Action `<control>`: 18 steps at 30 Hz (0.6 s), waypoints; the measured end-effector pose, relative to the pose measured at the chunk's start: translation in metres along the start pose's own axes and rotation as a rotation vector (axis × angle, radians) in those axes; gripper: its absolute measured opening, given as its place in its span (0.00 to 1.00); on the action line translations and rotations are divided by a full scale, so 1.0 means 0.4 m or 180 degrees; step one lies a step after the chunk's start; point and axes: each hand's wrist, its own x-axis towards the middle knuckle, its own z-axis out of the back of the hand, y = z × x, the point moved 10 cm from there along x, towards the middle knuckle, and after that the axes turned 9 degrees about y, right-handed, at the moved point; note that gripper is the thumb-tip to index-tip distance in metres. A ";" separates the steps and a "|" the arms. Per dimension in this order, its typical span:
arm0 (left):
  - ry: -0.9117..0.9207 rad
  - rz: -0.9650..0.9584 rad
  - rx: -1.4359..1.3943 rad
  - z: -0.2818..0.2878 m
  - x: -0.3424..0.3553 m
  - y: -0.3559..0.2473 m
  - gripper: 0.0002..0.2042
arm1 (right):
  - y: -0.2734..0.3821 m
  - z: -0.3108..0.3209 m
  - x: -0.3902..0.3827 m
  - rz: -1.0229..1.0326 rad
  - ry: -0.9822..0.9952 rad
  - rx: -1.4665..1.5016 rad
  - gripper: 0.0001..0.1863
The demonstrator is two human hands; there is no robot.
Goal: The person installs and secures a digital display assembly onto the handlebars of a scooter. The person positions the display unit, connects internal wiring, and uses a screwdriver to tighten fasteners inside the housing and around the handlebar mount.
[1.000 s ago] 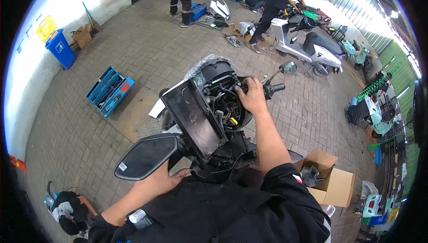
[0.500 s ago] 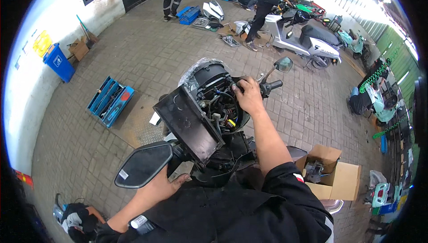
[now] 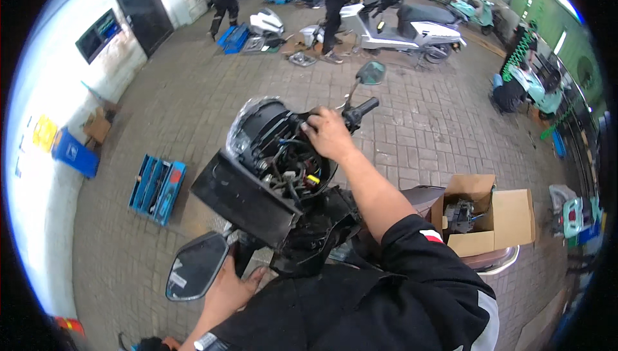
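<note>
A partly stripped scooter front (image 3: pixel 290 190) stands before me, its wiring (image 3: pixel 293 171) and a yellow connector (image 3: pixel 313 180) exposed inside a round dark housing (image 3: pixel 257 124) with clear plastic film around it. My right hand (image 3: pixel 328 133) is at the housing's right rim, beside the right handlebar grip (image 3: pixel 367 106). Its fingers are bent and closed; what they hold is hidden. A flat black panel (image 3: pixel 241 190) leans at the left of the opening. My left hand (image 3: pixel 230 286) is around the left handlebar grip (image 3: pixel 243 258), thumb on the near side, fingers partly hidden behind the left mirror (image 3: pixel 196 267).
An open blue toolbox (image 3: pixel 158 190) lies on the brick floor to the left. At right, an open cardboard box (image 3: pixel 513 219) with parts rests on the scooter's seat area. A white scooter (image 3: pixel 412 29), people and more toolboxes (image 3: pixel 235 39) are farther back.
My view has turned, so the scooter front sits farther left in the picture. Both hands keep about the same places on it. A person at the far left has changed stance.
</note>
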 end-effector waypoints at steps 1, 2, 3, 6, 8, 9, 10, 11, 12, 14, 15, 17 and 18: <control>-0.0076 0.0092 -0.0127 -0.002 -0.009 0.014 0.37 | 0.012 -0.011 0.010 -0.0031 0.0022 0.0080 0.14; -0.0093 0.0001 -0.0142 -0.007 -0.010 0.014 0.37 | 0.020 -0.013 0.016 -0.0067 0.0051 0.0113 0.14; -0.0117 0.0002 -0.0123 -0.009 -0.009 0.024 0.37 | 0.023 -0.012 0.016 -0.0031 0.0028 0.0027 0.15; -0.0262 -0.0137 -0.0229 -0.009 -0.007 0.015 0.38 | 0.024 -0.002 0.005 -0.0110 -0.0044 0.0040 0.18; -0.0292 -0.0179 0.0021 -0.007 0.008 0.014 0.37 | -0.004 -0.001 0.005 -0.0084 0.0069 0.0137 0.17; -0.0161 -0.0305 -0.0199 -0.008 0.014 0.008 0.37 | -0.008 0.007 -0.005 -0.0059 -0.0032 0.0153 0.16; -0.0209 -0.0358 -0.0177 -0.013 0.007 0.021 0.37 | 0.004 0.005 -0.004 0.0010 -0.0128 0.0176 0.16; -0.0354 -0.0315 0.0088 -0.020 0.004 0.036 0.36 | 0.002 0.016 -0.004 -0.0026 -0.0140 0.0278 0.14; -0.0507 -0.0275 0.0348 -0.023 0.011 0.047 0.36 | 0.013 0.016 0.000 -0.0026 -0.0102 0.0183 0.12; -0.0265 -0.0140 0.0423 -0.015 0.007 0.034 0.37 | 0.028 0.012 0.006 -0.0057 -0.0132 0.0177 0.13; -0.0016 0.0143 0.0530 -0.021 0.002 0.046 0.40 | 0.026 -0.003 0.011 -0.0076 -0.0120 0.0190 0.13; -0.0076 0.0094 0.0599 -0.019 -0.003 0.043 0.39 | 0.024 0.008 0.007 -0.0127 -0.0141 0.0209 0.14; -0.0141 0.0121 0.0633 -0.014 -0.004 0.041 0.39 | 0.025 0.010 0.005 -0.0090 -0.0095 0.0180 0.14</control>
